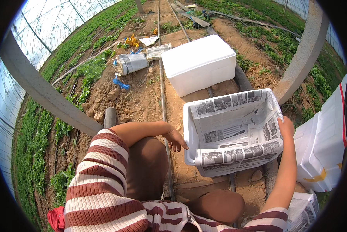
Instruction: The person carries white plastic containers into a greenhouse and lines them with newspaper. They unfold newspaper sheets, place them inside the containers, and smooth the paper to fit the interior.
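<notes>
In front of me, an open white foam box (189, 124) stands across the rails, lined with sheets of newspaper (240, 153) that fold over its near and far rims. My right hand (285, 127) grips the right rim, its thumb on the newspaper at that end. By the left end is my left hand (176, 140), fingers loosely apart and holding nothing; its index fingertip reaches the box's left wall, though contact is hard to tell. Just beyond the open box sits a closed white foam box (202, 63) with its lid on.
Folded newspaper bundles (132, 63) lie on the soil at the upper left, near blue twine (121, 82). Stacked white foam boxes (318, 150) stand at my right. Concrete posts (304, 52) rise on both sides. Metal rails (162, 95) run ahead between green plant beds.
</notes>
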### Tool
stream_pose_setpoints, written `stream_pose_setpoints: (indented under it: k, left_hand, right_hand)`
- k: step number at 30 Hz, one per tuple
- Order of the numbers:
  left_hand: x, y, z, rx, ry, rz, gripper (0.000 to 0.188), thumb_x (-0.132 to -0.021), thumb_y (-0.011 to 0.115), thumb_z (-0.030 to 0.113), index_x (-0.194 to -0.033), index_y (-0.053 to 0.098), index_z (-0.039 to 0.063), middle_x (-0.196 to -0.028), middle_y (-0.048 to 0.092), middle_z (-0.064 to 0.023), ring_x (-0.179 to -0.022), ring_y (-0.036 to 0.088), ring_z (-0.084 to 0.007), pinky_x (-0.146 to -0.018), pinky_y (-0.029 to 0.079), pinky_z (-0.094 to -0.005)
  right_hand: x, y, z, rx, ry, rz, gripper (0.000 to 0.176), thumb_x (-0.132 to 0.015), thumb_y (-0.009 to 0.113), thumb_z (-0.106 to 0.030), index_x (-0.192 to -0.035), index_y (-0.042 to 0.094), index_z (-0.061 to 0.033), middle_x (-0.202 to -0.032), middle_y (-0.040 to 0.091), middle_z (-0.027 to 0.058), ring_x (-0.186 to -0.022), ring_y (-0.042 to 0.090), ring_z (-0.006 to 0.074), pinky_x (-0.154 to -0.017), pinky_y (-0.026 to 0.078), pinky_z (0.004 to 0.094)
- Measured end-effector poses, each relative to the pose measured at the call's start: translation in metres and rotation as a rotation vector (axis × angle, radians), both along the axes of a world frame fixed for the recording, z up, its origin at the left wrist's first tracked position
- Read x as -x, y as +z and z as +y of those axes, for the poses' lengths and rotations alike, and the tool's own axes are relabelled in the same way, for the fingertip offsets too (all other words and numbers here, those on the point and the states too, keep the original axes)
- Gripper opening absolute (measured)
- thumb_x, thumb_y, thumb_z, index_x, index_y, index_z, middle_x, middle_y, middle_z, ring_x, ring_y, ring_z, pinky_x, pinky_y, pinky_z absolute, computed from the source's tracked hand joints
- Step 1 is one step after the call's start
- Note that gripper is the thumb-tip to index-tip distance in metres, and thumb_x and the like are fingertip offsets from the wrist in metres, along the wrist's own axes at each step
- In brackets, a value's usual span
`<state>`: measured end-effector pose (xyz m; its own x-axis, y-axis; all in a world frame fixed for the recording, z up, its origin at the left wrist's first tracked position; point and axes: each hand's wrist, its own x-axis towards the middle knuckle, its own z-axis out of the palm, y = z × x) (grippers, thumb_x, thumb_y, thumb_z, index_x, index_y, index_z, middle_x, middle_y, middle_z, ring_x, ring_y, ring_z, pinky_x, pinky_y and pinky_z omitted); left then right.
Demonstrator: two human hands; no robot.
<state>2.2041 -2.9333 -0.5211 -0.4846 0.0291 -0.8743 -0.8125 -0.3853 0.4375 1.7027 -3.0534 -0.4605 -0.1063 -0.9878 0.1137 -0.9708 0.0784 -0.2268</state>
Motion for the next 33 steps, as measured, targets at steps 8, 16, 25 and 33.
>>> stream_pose_setpoints:
  k: [8, 16, 25, 33]
  left_hand:
    - [-0.048, 0.002, -0.037, 0.384, -0.016, -0.115, 0.046, -0.090, 0.053, 0.036, -0.124, 0.052, 0.004, -0.098, 0.069, -0.0098, -0.095, 0.063, -0.0195, -0.080, 0.048, -0.0332]
    - [-0.304, -0.037, -0.115, 1.086, 0.432, -0.808, 0.051, -0.079, 0.059, 0.027, -0.123, 0.053, 0.002, -0.108, 0.063, -0.0191, -0.099, 0.061, -0.0303, -0.084, 0.049, -0.0398]
    - [-0.513, -0.073, -0.214, 1.103, 1.071, -1.272, 0.053, -0.087, 0.061, 0.032, -0.125, 0.043, 0.000, -0.126, 0.046, -0.0170, -0.118, 0.045, -0.0337, -0.095, 0.045, -0.0416]
    - [-0.547, -0.109, -0.250, 1.146, 1.321, -1.547, 0.044, -0.079, 0.070, 0.041, -0.111, 0.059, 0.013, -0.116, 0.053, -0.0100, -0.112, 0.050, -0.0281, -0.092, 0.044, -0.0397]
  right_hand:
    - [0.007, -0.029, -0.024, -0.018, -0.218, 0.258, 0.035, -0.091, 0.049, -0.039, -0.105, 0.057, -0.0082, -0.103, 0.064, 0.0124, -0.097, 0.061, 0.0322, -0.082, 0.042, 0.0506]
    - [0.014, -0.041, -0.021, 0.115, -0.356, 0.381, 0.067, -0.086, 0.054, -0.047, -0.142, 0.034, -0.0156, -0.132, 0.050, 0.0150, -0.120, 0.047, 0.0351, -0.099, 0.034, 0.0524]
    - [0.007, -0.008, 0.086, 0.133, -0.362, 0.233, 0.053, -0.095, 0.049, -0.033, -0.132, 0.043, 0.0046, -0.134, 0.046, 0.0234, -0.123, 0.045, 0.0345, -0.103, 0.033, 0.0383]
    - [-0.037, 0.022, 0.119, 0.070, -0.429, 0.269, 0.051, -0.096, 0.049, -0.031, -0.131, 0.044, 0.0054, -0.132, 0.048, 0.0218, -0.117, 0.049, 0.0343, -0.097, 0.038, 0.0371]
